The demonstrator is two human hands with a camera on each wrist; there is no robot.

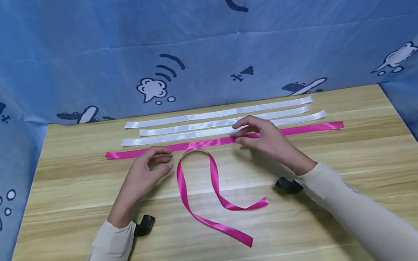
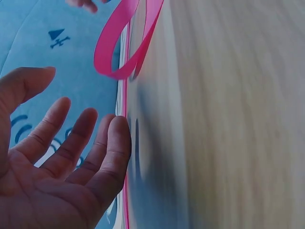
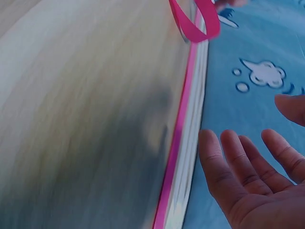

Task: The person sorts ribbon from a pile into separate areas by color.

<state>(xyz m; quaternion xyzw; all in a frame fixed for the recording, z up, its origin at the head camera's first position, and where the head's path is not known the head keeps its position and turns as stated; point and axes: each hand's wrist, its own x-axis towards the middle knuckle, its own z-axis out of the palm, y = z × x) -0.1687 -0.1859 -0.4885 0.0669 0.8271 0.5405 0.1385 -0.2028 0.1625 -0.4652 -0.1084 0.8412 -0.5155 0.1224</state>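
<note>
A pink ribbon (image 1: 223, 226) stands on its edge in a loop on the table between my hands, its two ends trailing toward me and to the right. Behind it a second pink ribbon (image 1: 194, 144) lies straight across the table. My left hand (image 1: 145, 172) hovers left of the loop, fingers loosely bent and holding nothing; the left wrist view shows its palm bare. On the other side my right hand (image 1: 263, 139) is held over the straight pink ribbon, covering a bit of it. Its fingers (image 3: 228, 167) are apart from both ribbons, with nothing in them.
Several white ribbons, among them the rearmost white ribbon (image 1: 218, 113), lie parallel behind the straight pink one. Blue printed cloth (image 1: 198, 71) hangs along the back and sides of the wooden table (image 1: 60, 212). A black wrist device (image 1: 144, 226) sits at each cuff.
</note>
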